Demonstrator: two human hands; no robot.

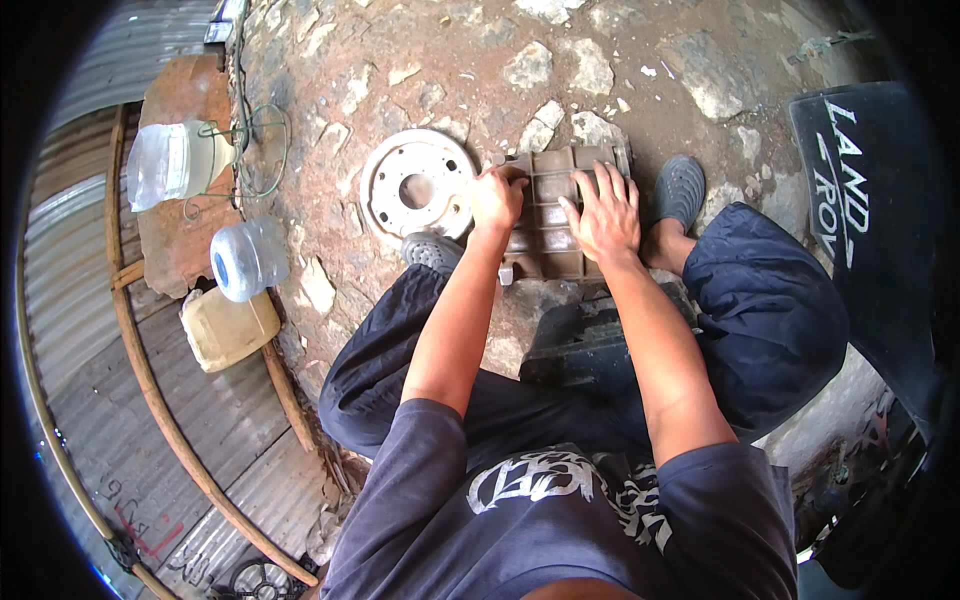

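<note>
Brown ribs run across the block (552, 215) under your hands, which are apart. Your left hand (497, 200) curls at its left edge; I cannot tell if it holds on tight. Your right hand (609, 216) lies flat on top, fingers spread. The block sits on the stony ground (310, 140) between your left shoe (430, 251) and your right shoe (681, 188). Just left is a white wheel (388, 192) with holes. Farther left are a clear blue bottle (250, 260) and a pale yellow jug (230, 330).
</note>
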